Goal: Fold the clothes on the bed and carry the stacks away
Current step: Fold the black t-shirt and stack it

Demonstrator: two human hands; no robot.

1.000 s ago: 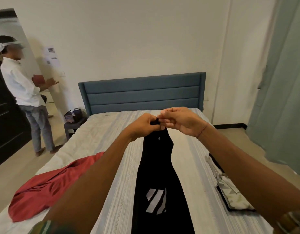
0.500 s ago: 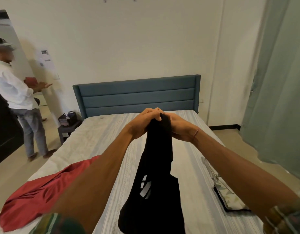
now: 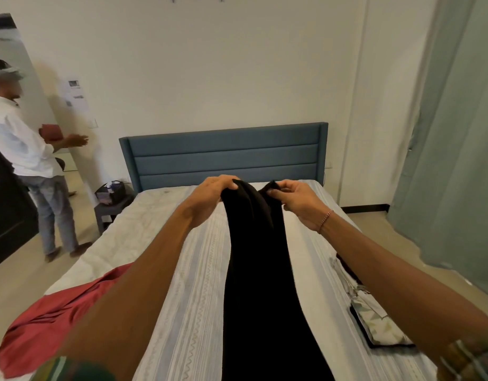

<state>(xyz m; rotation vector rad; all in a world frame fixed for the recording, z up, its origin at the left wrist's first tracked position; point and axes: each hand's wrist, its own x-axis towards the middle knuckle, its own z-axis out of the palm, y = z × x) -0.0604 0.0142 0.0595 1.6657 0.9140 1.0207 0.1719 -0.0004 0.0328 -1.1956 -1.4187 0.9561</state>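
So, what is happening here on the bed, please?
A person is folding clothes on the bed. The left hand and the right hand each grip an upper corner of a black garment and hold it up, stretched toward the headboard. A red garment lies unfolded at the bed's left edge, and a folded patterned piece lies at the right. Another person stands by the wall, holding something red.

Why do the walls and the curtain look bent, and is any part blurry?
Head view: the wide-angle lens bows the green curtain and the wall edges; the near forearms and the red garment are soft; the black garment is so dark its folds barely show; the person at left casts a soft wall shadow.
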